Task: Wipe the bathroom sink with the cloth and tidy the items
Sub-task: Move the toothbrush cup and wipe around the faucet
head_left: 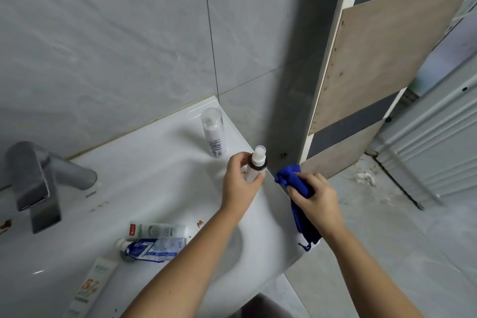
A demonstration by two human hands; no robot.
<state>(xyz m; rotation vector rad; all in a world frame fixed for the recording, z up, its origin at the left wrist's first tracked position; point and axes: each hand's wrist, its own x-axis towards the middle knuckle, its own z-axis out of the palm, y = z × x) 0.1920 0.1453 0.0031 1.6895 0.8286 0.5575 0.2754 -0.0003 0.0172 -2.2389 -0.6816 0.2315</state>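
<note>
A white sink (160,178) fills the lower left of the view. My left hand (238,179) grips a small white bottle with a dark collar (255,165), held upright near the sink's right edge. My right hand (316,201) is closed on a bunched blue cloth (293,179) just beyond that edge, and the rest of the cloth hangs down under my palm. A taller clear-capped bottle (213,131) stands at the sink's back right corner. Three tubes lie near the basin: a white and green one (157,229), a blue and white one (152,246) and an orange-printed one (90,289).
A metal faucet (38,183) sits at the left. Brown stains (200,222) mark the sink's surface. Grey tiled wall (129,46) rises behind. A wooden panel (374,72) leans at the right, with a ribbed metal door (433,150) and tiled floor (387,240) beyond.
</note>
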